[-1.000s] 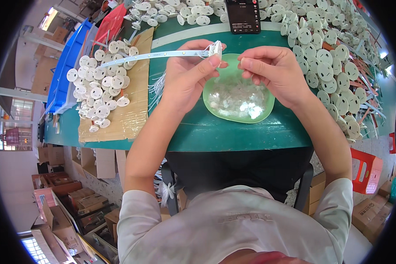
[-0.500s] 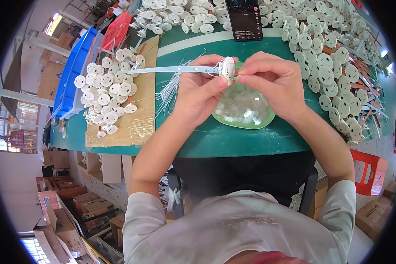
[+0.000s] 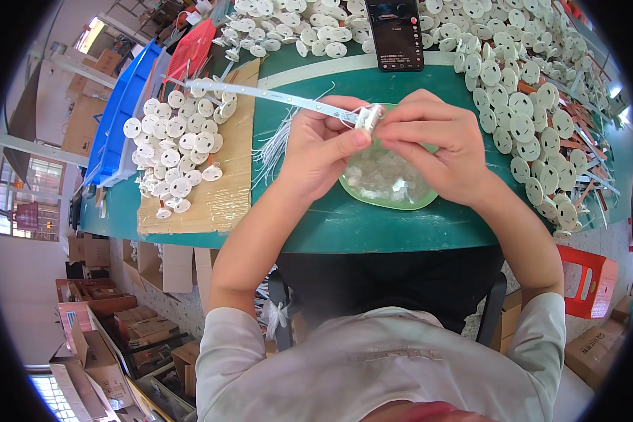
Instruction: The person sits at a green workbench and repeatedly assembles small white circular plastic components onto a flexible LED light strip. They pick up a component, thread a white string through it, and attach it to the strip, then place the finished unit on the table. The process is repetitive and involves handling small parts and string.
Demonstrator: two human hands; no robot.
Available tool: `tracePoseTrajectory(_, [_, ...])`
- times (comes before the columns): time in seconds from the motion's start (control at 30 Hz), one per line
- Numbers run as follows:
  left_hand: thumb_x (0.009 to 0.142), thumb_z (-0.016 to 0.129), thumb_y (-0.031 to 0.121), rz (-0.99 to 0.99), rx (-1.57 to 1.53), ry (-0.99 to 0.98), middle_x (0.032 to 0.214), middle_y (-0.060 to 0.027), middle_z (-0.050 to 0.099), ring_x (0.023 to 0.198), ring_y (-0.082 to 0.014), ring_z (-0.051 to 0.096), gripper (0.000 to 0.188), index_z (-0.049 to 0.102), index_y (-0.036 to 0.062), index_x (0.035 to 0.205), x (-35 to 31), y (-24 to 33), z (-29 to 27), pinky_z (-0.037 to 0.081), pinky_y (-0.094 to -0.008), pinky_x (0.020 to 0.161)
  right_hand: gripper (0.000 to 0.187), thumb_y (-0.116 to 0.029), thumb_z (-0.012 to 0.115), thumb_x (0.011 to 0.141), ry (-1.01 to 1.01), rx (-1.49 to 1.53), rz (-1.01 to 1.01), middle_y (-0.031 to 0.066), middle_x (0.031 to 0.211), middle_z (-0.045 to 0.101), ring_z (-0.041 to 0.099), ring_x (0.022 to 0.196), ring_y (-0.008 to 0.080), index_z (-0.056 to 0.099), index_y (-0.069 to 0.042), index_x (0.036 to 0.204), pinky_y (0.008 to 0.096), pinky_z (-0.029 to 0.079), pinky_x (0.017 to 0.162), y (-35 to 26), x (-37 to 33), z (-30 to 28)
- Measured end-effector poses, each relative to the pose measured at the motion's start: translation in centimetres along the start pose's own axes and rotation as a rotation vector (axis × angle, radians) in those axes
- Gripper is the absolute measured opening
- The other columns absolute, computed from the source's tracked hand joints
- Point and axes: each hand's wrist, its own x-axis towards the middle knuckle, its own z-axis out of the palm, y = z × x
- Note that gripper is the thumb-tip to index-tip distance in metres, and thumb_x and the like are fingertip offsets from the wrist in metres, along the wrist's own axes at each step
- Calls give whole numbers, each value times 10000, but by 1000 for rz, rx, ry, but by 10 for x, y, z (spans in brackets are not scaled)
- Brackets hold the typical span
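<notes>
My left hand [image 3: 321,149] pinches the near end of a long white strip [image 3: 260,93] that runs up and to the left over the table. My right hand [image 3: 434,141] meets it at the same spot, and its fingers close on a small white part [image 3: 370,116] at the strip's end. Both hands hover over a green dish [image 3: 383,190] holding small clear pieces. A bundle of thin white wires [image 3: 278,144] lies just left of my left hand.
A cardboard sheet [image 3: 221,197] at the left carries a pile of round white discs [image 3: 176,151]. More discs [image 3: 520,119] cover the right and far side of the green table [image 3: 330,225]. A black phone [image 3: 395,34] lies at the far edge. Blue bins [image 3: 123,119] and a red tray [image 3: 190,53] stand far left.
The hands have drawn together over the dish, and the strip's near end with the white part has come between both sets of fingers. The strip now slants further left.
</notes>
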Motion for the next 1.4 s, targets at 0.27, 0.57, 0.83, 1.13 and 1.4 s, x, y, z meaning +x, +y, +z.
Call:
tracePoseTrajectory(0.27, [804,755,-39,52,-24,8,1123,-162,689,983,-190,685,367,616,-12,1143,-1,-5,10,560,-329,895,127,18,743,733,76,-65,14,89,851,704,646,692,225,703,-26,845,308,515,608,-6,-2,2])
tracePoseTrajectory(0.57, [863,704,-37,66,-176,132,1180,-168,660,1035,-188,668,244,601,38,1070,-5,-17,18,584,-284,863,140,39,730,714,259,-210,-79,90,791,686,628,631,238,671,-28,821,305,496,552,-5,-1,19])
tracePoseTrajectory(0.83, [892,693,32,19,-160,76,1287,-166,606,1165,-216,611,234,623,106,1103,-5,-22,10,539,-324,987,134,37,728,722,287,-242,-92,87,794,686,628,637,235,671,-22,828,307,497,552,-3,-5,24])
tracePoseTrajectory(1.13, [806,722,-78,63,466,91,1103,-180,689,1033,-248,676,399,590,-29,1180,19,20,4,554,-359,898,100,-23,755,751,227,-301,-114,68,813,703,647,660,222,700,-52,829,310,522,576,15,-5,10])
tracePoseTrajectory(1.4, [931,663,177,24,1017,351,1034,-144,709,870,-153,680,638,341,-14,1448,16,147,-22,482,-232,665,78,-61,753,748,194,-370,-164,49,798,698,657,681,215,686,-71,787,320,527,578,22,-5,0])
